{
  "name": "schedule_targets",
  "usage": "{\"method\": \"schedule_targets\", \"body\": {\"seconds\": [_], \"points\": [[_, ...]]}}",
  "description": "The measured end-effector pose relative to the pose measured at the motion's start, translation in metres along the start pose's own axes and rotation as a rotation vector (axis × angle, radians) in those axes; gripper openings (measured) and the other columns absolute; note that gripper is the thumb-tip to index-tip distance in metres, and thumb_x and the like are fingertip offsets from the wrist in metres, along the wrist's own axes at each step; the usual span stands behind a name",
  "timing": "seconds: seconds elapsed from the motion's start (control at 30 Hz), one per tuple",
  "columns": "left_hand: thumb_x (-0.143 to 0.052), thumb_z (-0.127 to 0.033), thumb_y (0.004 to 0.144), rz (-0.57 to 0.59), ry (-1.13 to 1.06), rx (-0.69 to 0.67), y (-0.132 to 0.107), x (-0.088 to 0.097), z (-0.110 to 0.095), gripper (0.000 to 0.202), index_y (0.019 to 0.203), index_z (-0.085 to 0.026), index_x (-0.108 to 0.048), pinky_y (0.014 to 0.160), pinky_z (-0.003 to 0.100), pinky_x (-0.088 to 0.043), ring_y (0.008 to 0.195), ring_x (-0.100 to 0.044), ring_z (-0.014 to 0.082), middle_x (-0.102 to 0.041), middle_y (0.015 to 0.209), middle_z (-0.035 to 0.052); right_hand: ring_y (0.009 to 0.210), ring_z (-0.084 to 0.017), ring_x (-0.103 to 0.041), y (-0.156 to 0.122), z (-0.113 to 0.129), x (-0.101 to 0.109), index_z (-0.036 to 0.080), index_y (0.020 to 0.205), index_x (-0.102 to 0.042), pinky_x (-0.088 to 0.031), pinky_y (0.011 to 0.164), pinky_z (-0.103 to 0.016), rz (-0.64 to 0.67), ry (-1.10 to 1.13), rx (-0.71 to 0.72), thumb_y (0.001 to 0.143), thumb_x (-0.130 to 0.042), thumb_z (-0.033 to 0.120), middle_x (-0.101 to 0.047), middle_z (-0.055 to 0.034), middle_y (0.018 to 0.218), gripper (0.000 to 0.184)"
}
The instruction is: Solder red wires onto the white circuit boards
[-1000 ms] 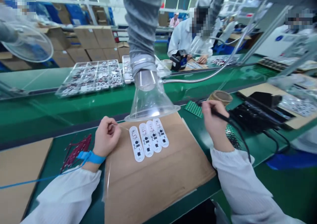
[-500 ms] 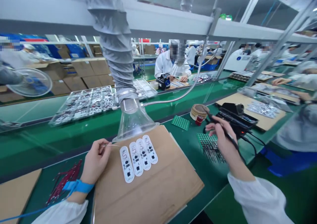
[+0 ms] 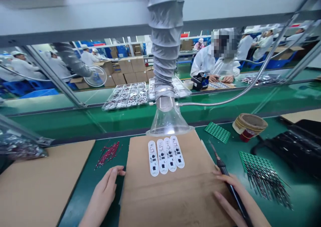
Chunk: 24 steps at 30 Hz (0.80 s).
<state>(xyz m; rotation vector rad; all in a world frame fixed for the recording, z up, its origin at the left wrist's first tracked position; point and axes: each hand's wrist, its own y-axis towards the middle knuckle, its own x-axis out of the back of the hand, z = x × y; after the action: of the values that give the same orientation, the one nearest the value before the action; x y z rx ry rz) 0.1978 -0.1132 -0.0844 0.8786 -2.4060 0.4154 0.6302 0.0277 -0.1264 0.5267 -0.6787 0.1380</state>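
My left hand (image 3: 106, 188) is at the left edge of a brown cardboard sheet (image 3: 175, 200), index finger stretched towards it. Nothing shows in those fingers. A soldering iron (image 3: 227, 176) lies across the fingers of my right hand (image 3: 232, 192), its tip pointing up and away; the thumb is apart from the handle, over the cardboard's right side. On the cardboard, several white oval housings (image 3: 162, 156) with small circuit parts and thin wires lie side by side. Left of the cardboard is a loose bunch of dark red wires (image 3: 109, 155).
A clear extraction hood (image 3: 168, 120) hangs just behind the housings. At right are a green perforated block (image 3: 217, 132), a tape roll (image 3: 250, 123), and another green block holding dark leads (image 3: 265, 176). Trays of parts (image 3: 127, 94) stand beyond; a co-worker (image 3: 217, 63) sits opposite.
The view has swung left. My left hand, which pinched a thin wire beside the housings, is now at the cardboard's edge. My right hand has brought the soldering iron from the tape roll towards the cardboard.
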Motion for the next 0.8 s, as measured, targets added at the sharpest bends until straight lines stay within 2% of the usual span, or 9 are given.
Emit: {"method": "schedule_targets", "body": {"seconds": [0.07,0.13,0.2,0.27,0.37,0.5,0.63,0.7,0.8], "points": [[-0.05,-0.075,0.096,-0.001,-0.061,0.063,0.001,-0.005,-0.003,0.059,0.115,-0.025,-0.077,0.096,0.042,-0.067,0.118,-0.076,0.0336,-0.08,0.124,0.0111,0.125,-0.039,-0.075,0.0,0.003,0.002,0.039,0.127,-0.069,-0.067,0.106,-0.056,-0.063,0.093,-0.031,0.092,-0.078,0.05,-0.075,-0.0045,0.139,0.038],[-0.051,-0.072,0.095,0.01,-0.081,0.106,0.004,-0.006,-0.006,0.059,0.122,-0.025,-0.075,0.114,0.046,-0.06,0.134,-0.069,0.0342,-0.076,0.138,0.0106,0.129,-0.042,-0.072,-0.001,0.006,0.004,0.041,0.123,-0.068,-0.065,0.109,-0.058,-0.11,0.172,-0.076,0.088,-0.081,0.05,-0.075,-0.0037,0.138,0.039],[-0.052,-0.068,0.095,0.017,-0.103,0.126,0.007,-0.003,-0.01,0.057,0.125,-0.025,-0.073,0.123,0.047,-0.052,0.143,-0.064,0.0341,-0.071,0.147,0.0093,0.132,-0.043,-0.071,-0.002,0.008,0.003,0.041,0.122,-0.069,-0.066,0.109,-0.057,-0.123,0.227,-0.14,0.085,-0.084,0.048,-0.076,-0.0036,0.136,0.041],[-0.055,-0.066,0.096,0.028,-0.167,0.134,0.012,-0.002,-0.016,0.054,0.127,-0.026,-0.07,0.118,0.045,-0.057,0.14,-0.065,0.0336,-0.071,0.147,0.0083,0.131,-0.043,-0.071,0.001,0.01,0.0,0.038,0.123,-0.069,-0.067,0.105,-0.055,-0.147,0.277,-0.208,0.087,-0.083,0.048,-0.077,-0.0049,0.133,0.039],[-0.058,-0.059,0.097,0.099,-0.358,0.178,0.03,-0.005,-0.034,0.048,0.131,-0.026,-0.064,0.094,0.039,-0.067,0.12,-0.076,0.0306,-0.075,0.137,0.0084,0.128,-0.041,-0.073,0.023,0.014,-0.012,0.033,0.121,-0.068,-0.065,0.106,-0.054,-0.229,0.398,-0.281,0.093,-0.077,0.051,-0.078,-0.0077,0.129,0.035],[-0.057,-0.037,0.097,0.18,-0.535,0.24,0.08,-0.014,-0.073,0.026,0.115,-0.02,-0.067,0.067,0.033,-0.064,0.085,-0.078,0.0249,-0.08,0.108,0.0089,0.133,-0.038,-0.069,0.089,0.021,-0.036,0.027,0.117,-0.067,-0.053,0.118,-0.058,-0.314,0.555,-0.291,0.092,-0.079,0.054,-0.078,-0.0118,0.126,0.039],[-0.064,-0.03,0.092,0.148,-0.559,0.234,0.121,-0.016,-0.097,0.013,0.097,-0.019,-0.067,0.065,0.031,-0.062,0.074,-0.075,0.0219,-0.079,0.092,0.0072,0.127,-0.035,-0.072,0.151,0.02,-0.051,0.025,0.123,-0.065,-0.053,0.116,-0.057,-0.297,0.659,-0.263,0.086,-0.082,0.056,-0.077,-0.0132,0.127,0.051],[-0.068,-0.033,0.091,0.141,-0.571,0.243,0.122,-0.014,-0.096,0.015,0.097,-0.019,-0.067,0.067,0.033,-0.064,0.074,-0.076,0.0225,-0.079,0.091,0.0073,0.127,-0.033,-0.072,0.156,0.017,-0.051,0.024,0.122,-0.065,-0.055,0.114,-0.054,-0.264,0.642,-0.225,0.087,-0.083,0.055,-0.078,-0.0129,0.126,0.051],[-0.066,-0.035,0.094,0.173,-0.575,0.269,0.098,-0.008,-0.082,0.021,0.107,-0.019,-0.069,0.069,0.037,-0.066,0.079,-0.079,0.0255,-0.081,0.099,0.0101,0.129,-0.033,-0.072,0.127,0.015,-0.041,0.026,0.125,-0.067,-0.06,0.108,-0.048,-0.216,0.56,-0.225,0.092,-0.08,0.055,-0.079,-0.0116,0.127,0.046]]}}
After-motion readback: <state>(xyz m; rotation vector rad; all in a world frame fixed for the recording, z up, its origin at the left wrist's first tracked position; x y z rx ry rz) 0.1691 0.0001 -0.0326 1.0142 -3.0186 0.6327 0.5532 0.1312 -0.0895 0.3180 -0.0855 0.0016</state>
